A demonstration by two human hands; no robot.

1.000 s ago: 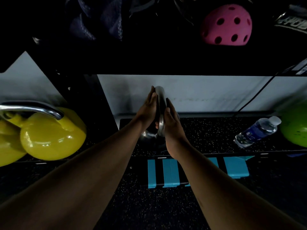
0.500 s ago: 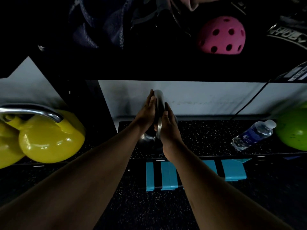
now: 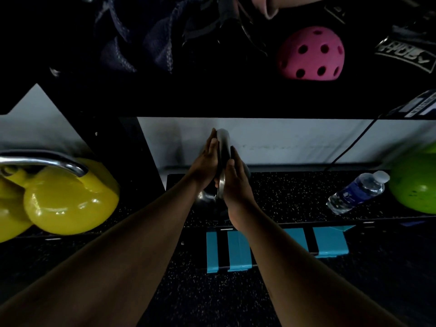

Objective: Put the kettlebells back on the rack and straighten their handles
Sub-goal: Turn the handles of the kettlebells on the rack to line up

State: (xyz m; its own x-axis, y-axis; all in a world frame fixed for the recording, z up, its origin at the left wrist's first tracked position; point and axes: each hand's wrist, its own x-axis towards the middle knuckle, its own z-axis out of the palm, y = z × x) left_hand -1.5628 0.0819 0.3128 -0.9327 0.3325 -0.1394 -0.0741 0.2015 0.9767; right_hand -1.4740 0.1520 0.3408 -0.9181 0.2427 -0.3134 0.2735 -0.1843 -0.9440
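Both hands, left and right, press flat against the steel handle of a dark kettlebell on the speckled rack shelf (palms clamped, fingers straight). With no wrapped grip, turning it could slip toward the plastic water bottle.

White block lettering is showing upside down on a black strap on the upper shelf (too distorted to read for certain). A label is wrapping the water bottle, its print too small to read. Nothing else is carrying legible text.
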